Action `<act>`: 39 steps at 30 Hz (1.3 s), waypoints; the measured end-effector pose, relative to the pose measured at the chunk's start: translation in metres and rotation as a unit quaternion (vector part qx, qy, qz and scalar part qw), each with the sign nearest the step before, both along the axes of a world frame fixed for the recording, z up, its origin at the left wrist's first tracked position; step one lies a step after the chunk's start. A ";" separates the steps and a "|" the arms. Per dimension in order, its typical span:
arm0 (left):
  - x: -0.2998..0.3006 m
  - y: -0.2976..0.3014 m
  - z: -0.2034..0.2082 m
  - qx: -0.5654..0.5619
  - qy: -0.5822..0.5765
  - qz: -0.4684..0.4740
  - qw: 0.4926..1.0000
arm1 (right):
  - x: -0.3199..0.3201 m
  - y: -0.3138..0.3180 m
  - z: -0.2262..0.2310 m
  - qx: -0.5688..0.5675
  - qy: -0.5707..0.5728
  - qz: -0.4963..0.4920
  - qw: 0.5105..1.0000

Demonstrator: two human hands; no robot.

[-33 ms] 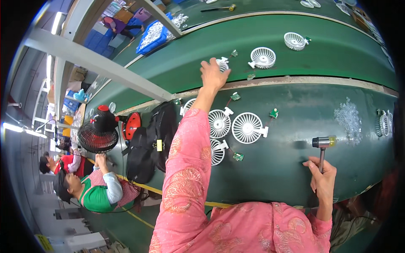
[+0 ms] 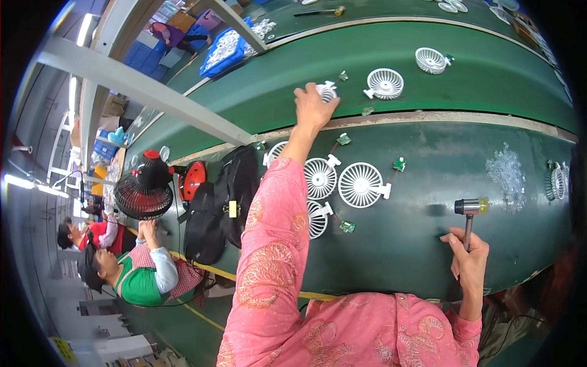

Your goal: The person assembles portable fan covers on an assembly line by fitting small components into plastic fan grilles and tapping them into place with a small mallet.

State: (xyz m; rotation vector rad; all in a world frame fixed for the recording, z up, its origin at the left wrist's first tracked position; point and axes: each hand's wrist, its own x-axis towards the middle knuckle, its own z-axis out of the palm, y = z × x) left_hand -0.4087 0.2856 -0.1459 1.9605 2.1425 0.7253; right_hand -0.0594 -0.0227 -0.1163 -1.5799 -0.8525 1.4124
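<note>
Far ahead, I see a white slatted fan (image 2: 328, 92), partly hidden by the left hand (image 2: 313, 114), whose grip I can't tell. The right hand (image 2: 470, 260) clasps a hammer (image 2: 469, 208).

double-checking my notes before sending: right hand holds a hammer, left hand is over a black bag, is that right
What the left hand is over is wrong: the head view shows it over a white fan. The right hand does hold a hammer.

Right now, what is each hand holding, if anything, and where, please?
Right hand: a hammer, by its handle. Left hand: on a white fan, grip unclear.
</note>
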 end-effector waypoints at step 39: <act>0.150 -0.298 0.037 -0.413 -0.618 -0.281 0.607 | 0.011 0.029 0.029 0.207 -0.089 -0.060 0.973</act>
